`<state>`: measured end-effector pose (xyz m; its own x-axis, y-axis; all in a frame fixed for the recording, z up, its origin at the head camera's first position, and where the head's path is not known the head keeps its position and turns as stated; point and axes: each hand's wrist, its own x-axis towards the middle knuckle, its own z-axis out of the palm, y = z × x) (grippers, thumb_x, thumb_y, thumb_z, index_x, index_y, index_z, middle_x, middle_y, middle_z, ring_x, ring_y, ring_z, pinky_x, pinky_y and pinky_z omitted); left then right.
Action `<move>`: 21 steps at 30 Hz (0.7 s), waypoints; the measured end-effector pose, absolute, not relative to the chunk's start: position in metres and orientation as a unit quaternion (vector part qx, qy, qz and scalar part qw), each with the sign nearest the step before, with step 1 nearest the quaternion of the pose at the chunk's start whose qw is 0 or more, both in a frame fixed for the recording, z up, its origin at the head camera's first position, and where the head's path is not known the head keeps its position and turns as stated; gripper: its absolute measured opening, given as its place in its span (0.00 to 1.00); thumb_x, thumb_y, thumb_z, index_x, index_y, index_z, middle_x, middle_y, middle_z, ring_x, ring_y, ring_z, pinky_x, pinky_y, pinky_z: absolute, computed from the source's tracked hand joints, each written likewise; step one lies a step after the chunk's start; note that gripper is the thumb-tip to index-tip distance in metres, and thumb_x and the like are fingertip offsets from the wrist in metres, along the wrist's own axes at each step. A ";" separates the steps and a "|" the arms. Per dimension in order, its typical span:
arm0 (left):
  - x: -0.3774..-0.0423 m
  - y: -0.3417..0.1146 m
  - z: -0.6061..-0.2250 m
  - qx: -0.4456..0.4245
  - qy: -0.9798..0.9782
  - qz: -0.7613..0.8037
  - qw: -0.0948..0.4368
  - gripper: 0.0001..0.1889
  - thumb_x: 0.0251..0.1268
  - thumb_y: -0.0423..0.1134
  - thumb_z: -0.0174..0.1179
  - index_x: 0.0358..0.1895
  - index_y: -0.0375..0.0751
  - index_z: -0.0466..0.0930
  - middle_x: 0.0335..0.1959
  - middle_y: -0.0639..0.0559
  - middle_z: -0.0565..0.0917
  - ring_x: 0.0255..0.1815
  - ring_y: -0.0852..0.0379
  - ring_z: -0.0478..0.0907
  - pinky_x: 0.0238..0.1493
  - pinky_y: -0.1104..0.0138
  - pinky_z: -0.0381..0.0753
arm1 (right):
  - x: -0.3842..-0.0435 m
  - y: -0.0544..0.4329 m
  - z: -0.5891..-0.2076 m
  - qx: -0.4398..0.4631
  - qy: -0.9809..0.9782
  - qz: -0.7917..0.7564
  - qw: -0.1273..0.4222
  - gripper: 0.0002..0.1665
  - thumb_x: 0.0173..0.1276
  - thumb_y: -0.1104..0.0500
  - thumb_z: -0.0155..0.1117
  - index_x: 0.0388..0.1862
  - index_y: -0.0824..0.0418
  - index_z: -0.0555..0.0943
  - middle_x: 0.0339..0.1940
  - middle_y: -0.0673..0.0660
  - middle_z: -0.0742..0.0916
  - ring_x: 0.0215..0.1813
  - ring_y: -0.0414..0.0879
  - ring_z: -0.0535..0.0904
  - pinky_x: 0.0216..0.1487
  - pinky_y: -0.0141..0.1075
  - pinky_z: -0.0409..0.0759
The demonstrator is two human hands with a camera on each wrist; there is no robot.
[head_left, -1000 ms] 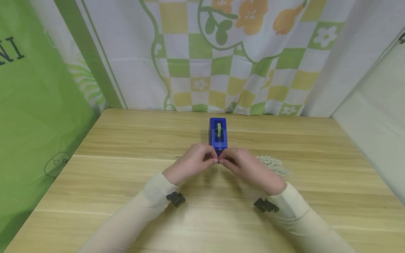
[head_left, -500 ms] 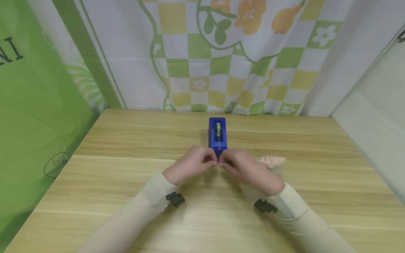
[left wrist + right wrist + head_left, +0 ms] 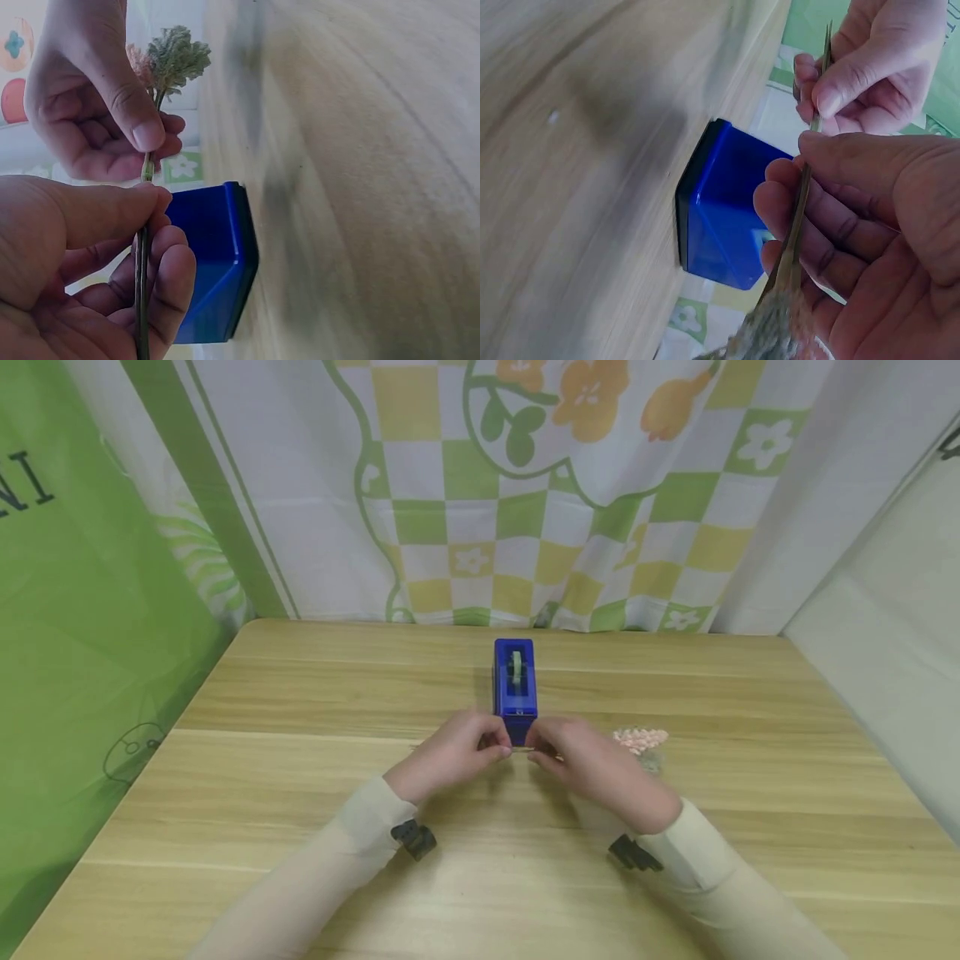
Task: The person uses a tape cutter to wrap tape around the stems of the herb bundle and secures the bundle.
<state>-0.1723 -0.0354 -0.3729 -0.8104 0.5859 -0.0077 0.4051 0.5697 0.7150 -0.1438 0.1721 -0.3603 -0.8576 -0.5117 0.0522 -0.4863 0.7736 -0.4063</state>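
A small bunch of dried-looking flowers, with a pink flower head [image 3: 640,741] and a grey-green flower head [image 3: 178,60], is held sideways between the two hands. My left hand [image 3: 461,750] pinches the thin dark stems [image 3: 141,292] near their lower part. Closer to the flowers, my right hand [image 3: 596,768] pinches the same stems between thumb and fingers. A shiny pale band [image 3: 147,171], like clear tape, shows on the stems between the fingertips. Just beyond the hands stands a blue tape dispenser [image 3: 517,703] with a tape roll [image 3: 516,667] in it.
The wooden table [image 3: 360,693] runs back to a checked, flowered curtain [image 3: 472,518]. A green cloth [image 3: 90,635] hangs at the left and a white one [image 3: 892,635] at the right. Black camera mounts [image 3: 414,839] sit at both wrists.
The bunch has turned about its stems, bringing the pink flower head on top where pale green showed before. My right fingertips have shifted slightly right, widening the gap between the hands.
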 end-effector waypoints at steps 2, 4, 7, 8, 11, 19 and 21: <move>-0.173 -0.036 -0.375 0.288 0.876 0.368 0.120 0.04 0.72 0.31 0.65 0.37 0.36 0.87 0.35 0.48 0.86 0.35 0.60 0.77 0.40 0.72 0.79 | -0.142 0.174 -0.360 -0.261 0.945 -0.195 0.032 0.03 0.73 0.62 0.69 0.37 0.57 0.84 0.31 0.48 0.86 0.32 0.36 0.78 0.37 0.31 0.81; -0.173 -0.036 -0.378 0.294 0.875 0.365 0.122 0.03 0.71 0.30 0.65 0.37 0.36 0.87 0.35 0.48 0.86 0.35 0.61 0.77 0.40 0.73 0.78 | -0.141 0.174 -0.362 -0.260 0.947 -0.185 0.034 0.03 0.73 0.62 0.69 0.36 0.57 0.84 0.30 0.47 0.86 0.32 0.36 0.78 0.37 0.30 0.81; -0.172 -0.035 -0.381 0.297 0.874 0.361 0.130 0.03 0.68 0.28 0.65 0.37 0.36 0.87 0.33 0.48 0.86 0.33 0.62 0.76 0.38 0.74 0.77 | -0.141 0.173 -0.366 -0.266 0.948 -0.174 0.031 0.04 0.72 0.62 0.70 0.35 0.56 0.84 0.29 0.46 0.85 0.30 0.35 0.76 0.35 0.29 0.79; -0.172 -0.034 -0.382 0.296 0.875 0.360 0.132 0.03 0.67 0.27 0.65 0.36 0.36 0.87 0.32 0.49 0.85 0.33 0.62 0.75 0.37 0.74 0.76 | -0.141 0.173 -0.367 -0.266 0.948 -0.169 0.030 0.05 0.71 0.62 0.70 0.34 0.56 0.83 0.28 0.46 0.85 0.29 0.35 0.76 0.34 0.29 0.79; -0.171 -0.033 -0.383 0.289 0.880 0.352 0.133 0.03 0.64 0.26 0.65 0.35 0.37 0.86 0.30 0.50 0.85 0.31 0.61 0.74 0.35 0.74 0.76 | -0.140 0.171 -0.373 -0.269 0.949 -0.162 0.026 0.07 0.70 0.62 0.71 0.33 0.55 0.81 0.27 0.46 0.83 0.29 0.36 0.74 0.33 0.29 0.77; -0.170 -0.033 -0.389 0.277 0.888 0.337 0.144 0.03 0.64 0.29 0.69 0.32 0.38 0.86 0.29 0.50 0.84 0.30 0.61 0.74 0.34 0.73 0.75 | -0.140 0.168 -0.383 -0.274 0.950 -0.149 0.021 0.08 0.70 0.61 0.71 0.33 0.54 0.80 0.28 0.46 0.83 0.30 0.37 0.75 0.34 0.30 0.78; -0.170 -0.033 -0.390 0.277 0.888 0.335 0.148 0.03 0.64 0.29 0.69 0.33 0.38 0.86 0.30 0.50 0.85 0.30 0.61 0.75 0.35 0.73 0.76 | -0.140 0.168 -0.384 -0.278 0.949 -0.145 0.020 0.08 0.70 0.61 0.71 0.33 0.54 0.80 0.29 0.47 0.83 0.30 0.37 0.75 0.34 0.30 0.78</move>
